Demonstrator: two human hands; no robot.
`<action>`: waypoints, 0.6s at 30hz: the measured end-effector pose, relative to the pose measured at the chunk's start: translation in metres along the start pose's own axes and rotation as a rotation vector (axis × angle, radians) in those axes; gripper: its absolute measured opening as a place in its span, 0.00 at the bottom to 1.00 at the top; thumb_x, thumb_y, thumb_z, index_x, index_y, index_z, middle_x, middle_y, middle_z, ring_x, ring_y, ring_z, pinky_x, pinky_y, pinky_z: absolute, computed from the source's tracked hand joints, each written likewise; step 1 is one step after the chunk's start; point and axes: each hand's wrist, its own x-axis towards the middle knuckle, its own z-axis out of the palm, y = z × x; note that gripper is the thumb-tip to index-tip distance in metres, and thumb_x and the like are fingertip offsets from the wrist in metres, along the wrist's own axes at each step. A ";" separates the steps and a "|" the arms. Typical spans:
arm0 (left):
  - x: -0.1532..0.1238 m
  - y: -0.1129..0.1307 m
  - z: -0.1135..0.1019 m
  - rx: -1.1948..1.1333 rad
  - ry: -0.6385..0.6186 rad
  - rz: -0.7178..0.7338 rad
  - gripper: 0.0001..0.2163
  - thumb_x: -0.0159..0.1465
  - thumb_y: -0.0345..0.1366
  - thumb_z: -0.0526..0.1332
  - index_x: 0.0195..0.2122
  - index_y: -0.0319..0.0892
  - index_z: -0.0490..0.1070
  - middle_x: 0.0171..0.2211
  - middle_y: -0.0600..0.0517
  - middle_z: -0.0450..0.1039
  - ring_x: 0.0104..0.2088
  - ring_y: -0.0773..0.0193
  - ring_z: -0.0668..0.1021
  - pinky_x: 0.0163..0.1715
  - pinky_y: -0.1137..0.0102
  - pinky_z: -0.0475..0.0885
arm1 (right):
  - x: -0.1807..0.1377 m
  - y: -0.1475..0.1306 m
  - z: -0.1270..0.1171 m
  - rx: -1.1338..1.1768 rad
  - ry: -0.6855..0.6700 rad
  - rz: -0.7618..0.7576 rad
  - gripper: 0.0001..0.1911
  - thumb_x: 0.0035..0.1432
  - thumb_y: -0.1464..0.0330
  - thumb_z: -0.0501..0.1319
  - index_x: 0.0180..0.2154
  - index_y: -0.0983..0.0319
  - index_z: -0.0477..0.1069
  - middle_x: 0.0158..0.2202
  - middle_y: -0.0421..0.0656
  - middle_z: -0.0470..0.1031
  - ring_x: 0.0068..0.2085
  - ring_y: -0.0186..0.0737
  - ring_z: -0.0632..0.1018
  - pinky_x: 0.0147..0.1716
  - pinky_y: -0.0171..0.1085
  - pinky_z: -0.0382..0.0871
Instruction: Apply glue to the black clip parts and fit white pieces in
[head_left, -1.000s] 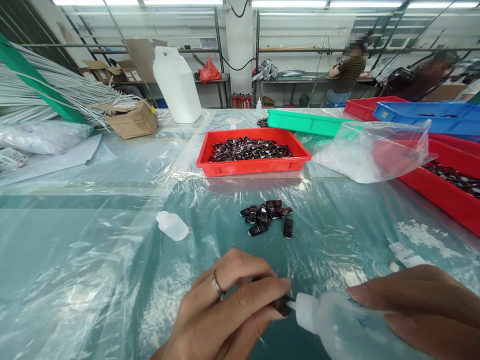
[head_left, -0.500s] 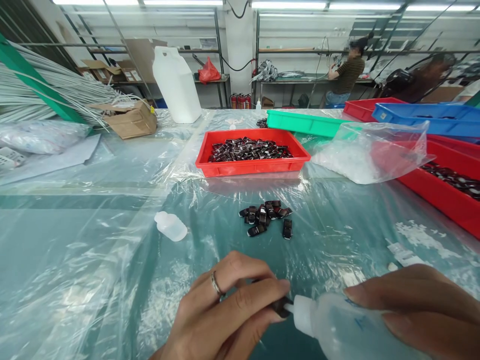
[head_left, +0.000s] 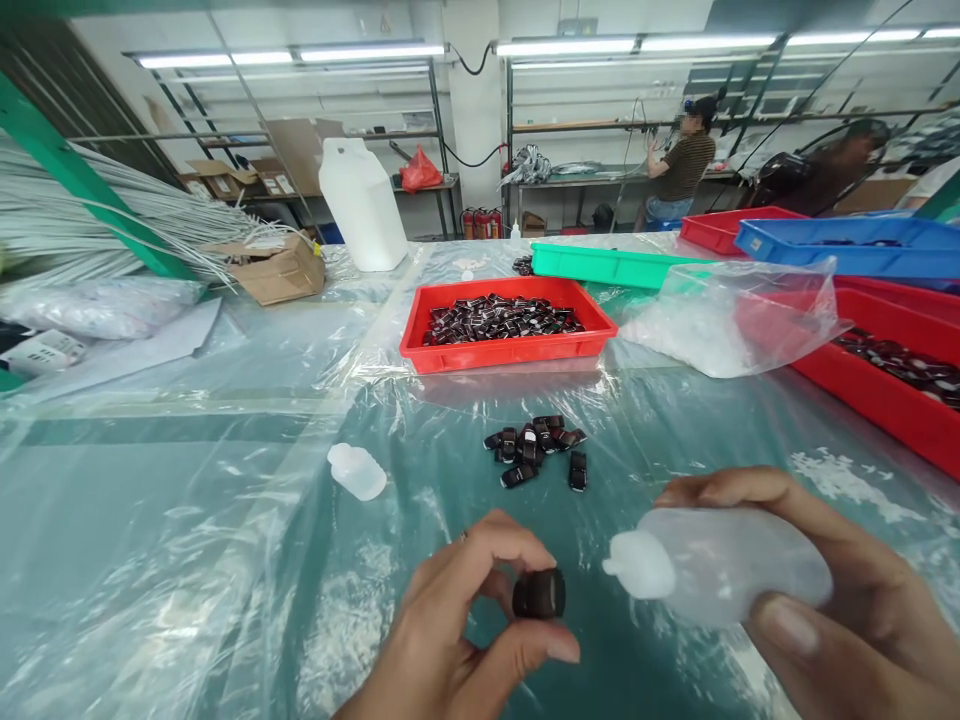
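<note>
My left hand (head_left: 457,630) pinches a small black part (head_left: 538,594) between thumb and fingers, low in the middle of the view. My right hand (head_left: 832,610) grips a translucent squeeze bottle (head_left: 720,565), its nozzle pointing left, a short gap away from the black part. A small pile of black parts (head_left: 536,448) lies on the plastic-covered table just beyond my hands. Behind it stands a red tray (head_left: 510,350) filled with many more of these parts.
A small white bottle (head_left: 358,471) lies on its side to the left. A clear bag of white pieces (head_left: 727,325), green (head_left: 622,265), blue (head_left: 847,245) and red trays (head_left: 892,400) are at the right. A white jug (head_left: 362,205), cardboard box (head_left: 274,270) and white rods (head_left: 90,215) are at the back left. A person works at a far bench.
The bottle's nozzle was touching the black part; now the bottle has drawn back to the right and lifted. My left hand has turned the part up into view. The camera tilted up slightly.
</note>
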 end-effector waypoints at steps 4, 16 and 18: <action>-0.003 0.004 0.007 -0.113 0.003 -0.071 0.06 0.71 0.44 0.63 0.45 0.51 0.75 0.37 0.54 0.74 0.31 0.69 0.73 0.34 0.76 0.72 | -0.001 -0.001 -0.001 -0.034 -0.021 -0.024 0.15 0.48 0.51 0.73 0.40 0.40 0.78 0.38 0.38 0.82 0.32 0.43 0.84 0.26 0.31 0.79; -0.004 0.008 0.012 -0.149 0.111 -0.045 0.13 0.63 0.42 0.72 0.38 0.46 0.69 0.30 0.54 0.75 0.27 0.70 0.76 0.28 0.78 0.72 | -0.003 -0.004 0.003 -0.009 0.017 -0.118 0.14 0.52 0.53 0.72 0.41 0.48 0.79 0.36 0.39 0.82 0.32 0.40 0.84 0.26 0.26 0.77; -0.006 0.007 0.011 -0.097 0.129 -0.054 0.15 0.64 0.47 0.71 0.37 0.45 0.68 0.28 0.56 0.73 0.25 0.71 0.73 0.25 0.77 0.68 | -0.007 -0.009 0.011 0.001 0.078 0.016 0.16 0.49 0.49 0.72 0.39 0.48 0.78 0.37 0.39 0.81 0.34 0.40 0.83 0.28 0.27 0.77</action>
